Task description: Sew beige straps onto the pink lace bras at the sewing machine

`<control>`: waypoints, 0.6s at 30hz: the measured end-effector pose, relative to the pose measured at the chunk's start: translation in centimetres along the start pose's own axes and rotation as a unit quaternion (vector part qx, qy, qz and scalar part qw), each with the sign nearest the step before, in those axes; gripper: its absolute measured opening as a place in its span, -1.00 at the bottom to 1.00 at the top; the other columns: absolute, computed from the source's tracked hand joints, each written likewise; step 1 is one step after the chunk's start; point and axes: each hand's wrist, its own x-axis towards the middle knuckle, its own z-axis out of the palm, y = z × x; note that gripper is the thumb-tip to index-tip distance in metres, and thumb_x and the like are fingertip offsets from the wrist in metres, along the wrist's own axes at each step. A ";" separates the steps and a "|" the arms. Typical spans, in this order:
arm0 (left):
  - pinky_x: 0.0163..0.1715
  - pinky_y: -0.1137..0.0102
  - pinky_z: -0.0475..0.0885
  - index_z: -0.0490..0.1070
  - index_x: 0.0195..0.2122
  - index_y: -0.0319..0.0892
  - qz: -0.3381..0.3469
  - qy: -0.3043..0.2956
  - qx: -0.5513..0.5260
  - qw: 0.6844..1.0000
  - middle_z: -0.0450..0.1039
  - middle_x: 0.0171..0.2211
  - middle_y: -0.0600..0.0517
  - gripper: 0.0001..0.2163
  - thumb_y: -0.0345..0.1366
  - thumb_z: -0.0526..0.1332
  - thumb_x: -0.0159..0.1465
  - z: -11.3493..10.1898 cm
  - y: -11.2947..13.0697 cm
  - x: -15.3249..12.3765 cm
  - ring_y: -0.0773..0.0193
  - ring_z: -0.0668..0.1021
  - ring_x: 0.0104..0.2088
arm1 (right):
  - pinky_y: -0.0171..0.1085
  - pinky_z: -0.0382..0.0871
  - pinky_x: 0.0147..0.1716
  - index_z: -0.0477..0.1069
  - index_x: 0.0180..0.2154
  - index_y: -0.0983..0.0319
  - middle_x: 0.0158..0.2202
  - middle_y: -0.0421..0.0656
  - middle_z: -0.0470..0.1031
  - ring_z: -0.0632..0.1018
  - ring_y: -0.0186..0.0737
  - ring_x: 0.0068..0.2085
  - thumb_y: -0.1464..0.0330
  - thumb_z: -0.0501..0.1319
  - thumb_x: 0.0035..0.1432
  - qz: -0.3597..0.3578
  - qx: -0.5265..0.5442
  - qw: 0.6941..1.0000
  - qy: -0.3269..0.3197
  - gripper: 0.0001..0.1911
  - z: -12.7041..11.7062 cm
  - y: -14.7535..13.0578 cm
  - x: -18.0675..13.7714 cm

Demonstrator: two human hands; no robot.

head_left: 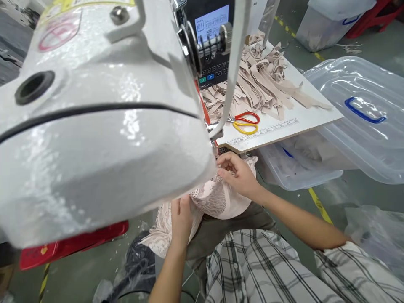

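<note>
A pale pink lace bra (214,201) hangs over my lap, below the head of a white sewing machine (132,147). My left hand (182,219) grips the lace at its left part, with the fingertips partly covered by the machine head. Close to the needle area, my right hand (237,173) is curled, thumb and forefinger pinching the upper edge of the bra. The presser foot area (214,147) sits just beyond those fingers, and the stitching point itself is hidden.
Scissors (246,123) with red and yellow handles lie on the white table (311,115), beside a printed ruler and a heap of beige fabric strips (259,84). A control panel (212,25) stands behind. Clear plastic boxes and a lid (356,101) sit at the right.
</note>
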 end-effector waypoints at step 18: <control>-0.28 0.41 0.49 0.25 -0.05 -0.14 -0.007 0.023 -0.017 1.000 0.46 -0.18 -0.04 -0.56 -0.12 0.38 0.15 1.0 2.1 -0.2 0.22 0.58 -0.21 | -0.20 0.39 -0.21 0.33 -0.21 0.18 -0.25 -0.14 0.45 0.47 -0.21 -0.25 0.11 0.25 0.22 -0.066 -0.039 0.997 -0.023 -0.71 0.9 -1.1 -1.6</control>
